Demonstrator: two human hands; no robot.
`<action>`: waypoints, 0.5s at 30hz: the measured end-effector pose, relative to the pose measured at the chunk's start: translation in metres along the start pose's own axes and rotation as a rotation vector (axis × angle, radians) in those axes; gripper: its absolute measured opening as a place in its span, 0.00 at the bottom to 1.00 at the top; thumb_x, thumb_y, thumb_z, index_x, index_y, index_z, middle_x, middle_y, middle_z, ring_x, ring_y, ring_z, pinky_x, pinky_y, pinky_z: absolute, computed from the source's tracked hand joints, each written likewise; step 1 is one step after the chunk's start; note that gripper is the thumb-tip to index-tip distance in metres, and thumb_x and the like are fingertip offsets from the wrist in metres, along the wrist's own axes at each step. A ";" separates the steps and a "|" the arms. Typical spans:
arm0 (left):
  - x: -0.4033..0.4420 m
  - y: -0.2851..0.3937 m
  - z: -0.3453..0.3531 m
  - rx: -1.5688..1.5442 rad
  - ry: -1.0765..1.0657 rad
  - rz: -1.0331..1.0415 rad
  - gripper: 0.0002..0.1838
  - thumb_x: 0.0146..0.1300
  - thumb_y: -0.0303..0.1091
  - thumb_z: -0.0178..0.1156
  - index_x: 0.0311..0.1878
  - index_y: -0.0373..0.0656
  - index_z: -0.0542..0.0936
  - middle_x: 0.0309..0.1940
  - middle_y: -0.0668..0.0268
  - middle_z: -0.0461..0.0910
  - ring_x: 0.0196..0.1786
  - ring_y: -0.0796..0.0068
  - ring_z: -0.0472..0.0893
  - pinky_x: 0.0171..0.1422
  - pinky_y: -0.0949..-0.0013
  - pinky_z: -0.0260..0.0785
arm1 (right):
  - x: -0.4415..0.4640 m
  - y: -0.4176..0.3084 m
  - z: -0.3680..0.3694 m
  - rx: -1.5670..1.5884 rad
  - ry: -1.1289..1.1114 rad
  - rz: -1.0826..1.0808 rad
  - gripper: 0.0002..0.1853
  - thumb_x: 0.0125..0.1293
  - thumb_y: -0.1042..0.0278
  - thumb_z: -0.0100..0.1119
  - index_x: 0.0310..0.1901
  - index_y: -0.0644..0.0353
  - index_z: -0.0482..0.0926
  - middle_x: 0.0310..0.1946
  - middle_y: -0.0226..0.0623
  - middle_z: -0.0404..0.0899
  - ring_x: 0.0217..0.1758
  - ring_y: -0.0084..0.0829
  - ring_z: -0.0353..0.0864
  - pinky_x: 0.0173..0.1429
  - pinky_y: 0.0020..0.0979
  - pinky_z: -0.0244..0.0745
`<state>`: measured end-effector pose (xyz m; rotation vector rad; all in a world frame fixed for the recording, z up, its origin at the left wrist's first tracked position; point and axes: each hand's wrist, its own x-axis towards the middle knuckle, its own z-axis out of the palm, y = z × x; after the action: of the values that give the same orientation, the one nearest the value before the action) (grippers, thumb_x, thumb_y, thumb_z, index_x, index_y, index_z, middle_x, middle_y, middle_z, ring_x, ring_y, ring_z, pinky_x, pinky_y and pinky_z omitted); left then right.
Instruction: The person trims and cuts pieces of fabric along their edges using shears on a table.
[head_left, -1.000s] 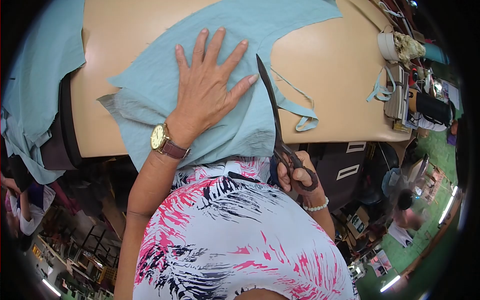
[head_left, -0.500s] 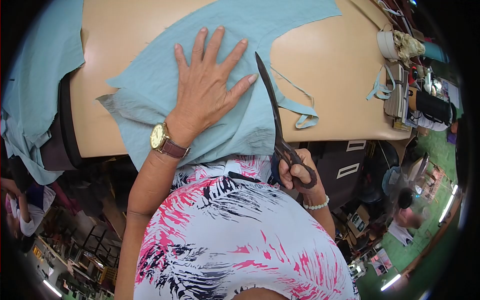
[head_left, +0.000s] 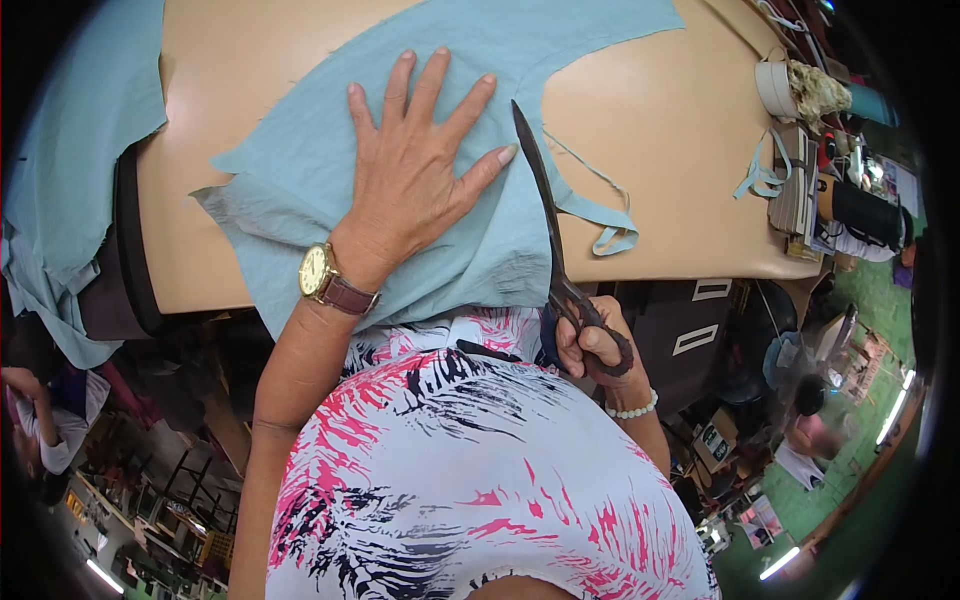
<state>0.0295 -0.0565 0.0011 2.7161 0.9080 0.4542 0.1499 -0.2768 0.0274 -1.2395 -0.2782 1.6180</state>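
Note:
My left hand lies flat with fingers spread on a light blue piece of fabric. Part of this fabric hangs in folds over the table's near edge. My right hand grips the handles of a pair of dark scissors. Their long blades appear together and lie along the fabric's right side, with the tip pointing away from me. A narrow fabric strip curls just right of the blades.
The tan table bears another blue fabric piece at the left. At its right edge are a stack of books or boards, a fabric scrap and a white roll. Other people are partly visible at both sides.
Almost nothing differs. My left hand stays flat on the fabric, and the scissors keep the same place in my right hand; the view shifts very slightly.

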 end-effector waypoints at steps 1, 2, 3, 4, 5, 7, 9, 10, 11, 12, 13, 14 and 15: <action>0.000 0.000 0.000 -0.001 0.003 0.001 0.30 0.58 0.57 0.50 0.63 0.59 0.65 0.65 0.57 0.53 0.68 0.53 0.48 0.63 0.32 0.36 | 0.000 0.000 0.001 -0.007 0.003 0.000 0.19 0.52 0.56 0.61 0.20 0.65 0.69 0.10 0.31 0.67 0.10 0.19 0.66 0.15 0.20 0.58; 0.000 0.000 0.000 -0.002 0.006 0.002 0.30 0.58 0.57 0.50 0.63 0.59 0.65 0.65 0.57 0.53 0.68 0.53 0.48 0.63 0.32 0.36 | 0.000 0.000 0.001 -0.005 0.007 0.001 0.19 0.52 0.57 0.61 0.20 0.65 0.69 0.10 0.31 0.67 0.10 0.19 0.66 0.15 0.19 0.58; 0.000 0.000 0.001 -0.003 0.008 0.003 0.30 0.58 0.57 0.50 0.63 0.59 0.65 0.65 0.57 0.53 0.68 0.53 0.48 0.63 0.32 0.35 | 0.000 0.000 0.002 -0.003 0.013 0.003 0.19 0.52 0.57 0.61 0.19 0.65 0.69 0.10 0.31 0.67 0.10 0.19 0.66 0.14 0.19 0.58; 0.000 0.000 0.000 -0.005 0.006 0.001 0.30 0.58 0.57 0.50 0.63 0.59 0.65 0.65 0.57 0.53 0.68 0.53 0.48 0.63 0.32 0.35 | 0.000 0.000 0.003 -0.002 0.017 0.004 0.19 0.52 0.57 0.61 0.19 0.64 0.68 0.10 0.31 0.67 0.10 0.19 0.65 0.14 0.19 0.58; 0.000 0.000 0.000 -0.007 0.004 -0.001 0.30 0.58 0.57 0.50 0.63 0.59 0.65 0.65 0.57 0.53 0.69 0.53 0.48 0.63 0.32 0.35 | -0.001 0.001 0.003 0.008 0.021 0.004 0.18 0.53 0.58 0.61 0.19 0.64 0.68 0.10 0.31 0.67 0.10 0.19 0.65 0.14 0.19 0.58; 0.000 0.000 0.000 -0.006 0.003 -0.003 0.30 0.58 0.57 0.50 0.63 0.59 0.65 0.65 0.57 0.53 0.69 0.53 0.48 0.63 0.32 0.35 | -0.001 0.003 0.005 0.028 0.027 0.005 0.18 0.53 0.60 0.61 0.19 0.64 0.69 0.09 0.30 0.66 0.10 0.19 0.65 0.14 0.19 0.57; -0.001 0.000 0.002 -0.002 0.006 -0.003 0.30 0.58 0.57 0.50 0.63 0.58 0.65 0.65 0.57 0.53 0.69 0.53 0.48 0.63 0.32 0.35 | -0.002 0.003 0.005 0.034 0.028 0.013 0.17 0.54 0.61 0.61 0.20 0.65 0.69 0.09 0.30 0.66 0.10 0.18 0.65 0.14 0.19 0.57; -0.001 0.000 0.001 -0.002 0.005 -0.004 0.29 0.58 0.57 0.50 0.63 0.58 0.65 0.65 0.57 0.53 0.69 0.53 0.48 0.63 0.32 0.35 | -0.002 0.004 0.006 0.036 0.028 0.017 0.16 0.54 0.62 0.61 0.20 0.65 0.69 0.09 0.30 0.66 0.10 0.18 0.65 0.14 0.19 0.57; -0.001 0.000 0.001 -0.001 0.004 -0.005 0.29 0.59 0.56 0.50 0.63 0.58 0.65 0.65 0.57 0.53 0.69 0.53 0.48 0.63 0.32 0.35 | -0.002 0.003 0.008 0.040 0.041 0.026 0.16 0.54 0.62 0.61 0.20 0.65 0.69 0.09 0.30 0.66 0.10 0.18 0.65 0.14 0.18 0.57; -0.001 0.000 0.000 0.000 0.003 -0.006 0.29 0.59 0.56 0.50 0.63 0.58 0.65 0.65 0.57 0.53 0.69 0.53 0.48 0.63 0.32 0.35 | -0.002 0.003 0.010 0.044 0.053 0.035 0.15 0.55 0.63 0.61 0.20 0.65 0.69 0.09 0.30 0.66 0.10 0.17 0.64 0.14 0.18 0.57; -0.001 0.001 0.000 0.001 0.001 -0.010 0.28 0.60 0.55 0.49 0.63 0.58 0.64 0.65 0.57 0.53 0.69 0.53 0.48 0.63 0.32 0.35 | -0.002 0.002 0.013 0.049 0.066 0.043 0.15 0.55 0.64 0.60 0.21 0.65 0.69 0.09 0.29 0.66 0.10 0.17 0.64 0.14 0.18 0.56; -0.001 0.002 -0.001 0.002 0.000 -0.014 0.28 0.60 0.55 0.48 0.63 0.58 0.64 0.65 0.57 0.53 0.69 0.53 0.48 0.63 0.32 0.35 | -0.002 0.002 0.015 0.034 0.075 0.052 0.15 0.55 0.64 0.60 0.21 0.65 0.70 0.09 0.29 0.66 0.10 0.16 0.64 0.15 0.18 0.56; -0.001 0.002 -0.001 0.004 -0.001 -0.017 0.27 0.61 0.54 0.48 0.63 0.58 0.64 0.66 0.57 0.53 0.69 0.53 0.48 0.63 0.32 0.36 | -0.002 0.003 0.017 0.020 0.084 0.060 0.14 0.55 0.64 0.60 0.21 0.65 0.70 0.08 0.29 0.66 0.10 0.16 0.63 0.15 0.18 0.56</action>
<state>0.0297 -0.0588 0.0027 2.7096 0.9315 0.4476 0.1347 -0.2736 0.0342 -1.3078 -0.1733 1.6113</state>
